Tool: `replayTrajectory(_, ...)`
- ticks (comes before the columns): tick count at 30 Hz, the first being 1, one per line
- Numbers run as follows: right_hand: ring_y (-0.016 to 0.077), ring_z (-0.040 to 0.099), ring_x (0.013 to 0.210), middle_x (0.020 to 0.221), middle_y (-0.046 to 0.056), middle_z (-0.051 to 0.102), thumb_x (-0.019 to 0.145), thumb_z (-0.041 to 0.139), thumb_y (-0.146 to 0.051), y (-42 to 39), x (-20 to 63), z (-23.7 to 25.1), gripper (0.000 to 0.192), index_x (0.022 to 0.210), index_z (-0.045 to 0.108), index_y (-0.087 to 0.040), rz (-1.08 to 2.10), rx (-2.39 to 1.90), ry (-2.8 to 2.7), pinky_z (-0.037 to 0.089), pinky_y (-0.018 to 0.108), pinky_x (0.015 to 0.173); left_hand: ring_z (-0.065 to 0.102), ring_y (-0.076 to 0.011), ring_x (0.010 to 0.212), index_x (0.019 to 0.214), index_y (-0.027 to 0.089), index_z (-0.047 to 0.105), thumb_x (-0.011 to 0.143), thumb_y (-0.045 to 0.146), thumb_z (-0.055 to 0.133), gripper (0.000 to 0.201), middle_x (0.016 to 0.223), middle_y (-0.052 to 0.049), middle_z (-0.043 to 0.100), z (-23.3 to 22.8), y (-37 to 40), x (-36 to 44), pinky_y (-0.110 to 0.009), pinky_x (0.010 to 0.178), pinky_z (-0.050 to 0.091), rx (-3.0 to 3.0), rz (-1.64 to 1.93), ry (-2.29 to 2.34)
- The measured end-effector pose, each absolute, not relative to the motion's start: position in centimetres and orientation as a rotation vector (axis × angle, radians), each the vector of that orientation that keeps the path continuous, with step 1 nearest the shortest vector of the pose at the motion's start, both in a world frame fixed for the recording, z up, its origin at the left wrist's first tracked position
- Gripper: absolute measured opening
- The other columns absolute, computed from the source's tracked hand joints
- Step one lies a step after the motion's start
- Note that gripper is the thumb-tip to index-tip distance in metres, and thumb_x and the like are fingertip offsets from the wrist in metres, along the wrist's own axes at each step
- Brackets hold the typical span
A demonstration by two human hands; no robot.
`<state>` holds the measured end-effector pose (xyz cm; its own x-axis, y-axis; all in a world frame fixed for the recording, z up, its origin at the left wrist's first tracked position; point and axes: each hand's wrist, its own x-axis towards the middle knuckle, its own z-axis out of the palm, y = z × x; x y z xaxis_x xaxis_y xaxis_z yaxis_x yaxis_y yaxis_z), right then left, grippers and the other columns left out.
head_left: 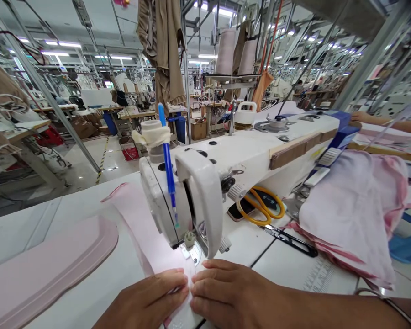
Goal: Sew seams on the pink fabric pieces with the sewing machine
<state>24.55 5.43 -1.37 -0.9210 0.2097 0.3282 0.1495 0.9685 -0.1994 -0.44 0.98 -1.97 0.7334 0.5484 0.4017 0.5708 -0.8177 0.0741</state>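
A long strip of pale pink fabric lies under the head of a white sewing machine and runs towards me. My left hand grips its near end from the left, fingers bent and close together. From the other side, my right hand presses its fingertips on the same fabric, fingers held together. The fingertips of both hands nearly meet just in front of the needle plate. Both thumbs are hidden. A blue pen stands tilted against the machine head.
A pink curved panel lies at left. Right of the machine are yellow-handled scissors, black thread snips, a dark phone and heaped pink-edged fabric. Thread cones stand behind. Another person's arm shows at far right.
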Motion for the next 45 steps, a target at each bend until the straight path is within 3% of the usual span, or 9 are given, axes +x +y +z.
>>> replayTrajectory(3, 0.0157, 0.058, 0.102, 0.102, 0.007, 0.065, 0.102, 0.035, -0.021, 5.5, 24.5, -1.3, 0.023, 0.114, 0.054, -0.014, 0.247, -0.255, -2.759, 0.038, 0.03, 0.103, 0.055, -0.0137, 0.12, 0.129, 0.018, 0.05, 0.098, 0.023, 0.046, 0.032, 0.127, -0.004, 0.062, -3.9, 0.9, -1.4, -0.022, 0.102, 0.044, -2.878, -0.614, -0.965)
replayTrajectory(14, 0.0162, 0.056, 0.105, 0.11, 0.009, 0.063, 0.096, 0.042, -0.014, 6.1, 24.1, -2.3, 0.02, 0.11, 0.056, -0.009, 0.272, -0.253, -2.672, 0.038, 0.028, 0.101, 0.059, -0.0113, 0.116, 0.128, 0.021, 0.051, 0.099, 0.021, 0.042, 0.031, 0.129, -0.002, 0.061, -2.8, 1.3, -0.7, -0.017, 0.098, 0.045, -2.852, -0.613, -1.05)
replayTrajectory(21, 0.015, 0.058, 0.102, 0.098, 0.006, 0.065, 0.096, 0.044, -0.014, 5.9, 23.8, -2.9, 0.017, 0.109, 0.055, -0.013, 0.231, -0.31, -2.62, 0.042, 0.028, 0.095, 0.062, -0.0075, 0.11, 0.122, 0.019, 0.056, 0.1, 0.021, 0.037, 0.029, 0.123, -0.001, 0.065, -2.1, 1.0, -0.5, -0.013, 0.096, 0.044, -2.781, -0.573, -1.027)
replayTrajectory(30, 0.015, 0.056, 0.109, 0.112, 0.008, 0.064, 0.097, 0.043, -0.018, 5.7, 23.9, -2.4, 0.018, 0.111, 0.054, -0.013, 0.246, -0.352, -2.581, 0.042, 0.029, 0.101, 0.06, -0.0081, 0.113, 0.125, 0.019, 0.053, 0.098, 0.019, 0.041, 0.03, 0.125, -0.001, 0.063, -1.9, 1.0, -0.2, -0.014, 0.097, 0.044, -2.766, -0.627, -1.09)
replayTrajectory(36, 0.015, 0.055, 0.112, 0.118, 0.006, 0.062, 0.096, 0.048, -0.021, 5.8, 24.1, -2.6, 0.021, 0.115, 0.052, -0.013, 0.266, -0.35, -2.593, 0.04, 0.029, 0.105, 0.057, -0.0125, 0.119, 0.137, 0.024, 0.043, 0.094, 0.022, 0.048, 0.044, 0.135, -0.001, 0.056, -3.6, 0.4, -0.9, -0.021, 0.099, 0.045, -2.796, -0.596, -1.199)
replayTrajectory(41, 0.0155, 0.054, 0.113, 0.121, 0.007, 0.061, 0.096, 0.048, -0.021, 5.9, 24.1, -2.2, 0.024, 0.118, 0.05, -0.014, 0.269, -0.339, -2.597, 0.037, 0.029, 0.108, 0.06, -0.0147, 0.114, 0.134, 0.028, 0.048, 0.092, 0.031, 0.051, 0.042, 0.132, 0.0, 0.059, -2.9, 0.3, -0.3, -0.023, 0.097, 0.047, -2.802, -0.75, -1.258)
replayTrajectory(45, 0.0148, 0.056, 0.111, 0.118, 0.006, 0.062, 0.097, 0.045, -0.021, 5.9, 24.0, -2.5, 0.022, 0.118, 0.05, -0.015, 0.226, -0.308, -2.578, 0.038, 0.029, 0.107, 0.061, -0.0139, 0.114, 0.128, 0.025, 0.053, 0.091, 0.022, 0.05, 0.037, 0.129, 0.0, 0.061, -2.3, 0.3, 0.3, -0.021, 0.097, 0.047, -2.767, -0.762, -1.274)
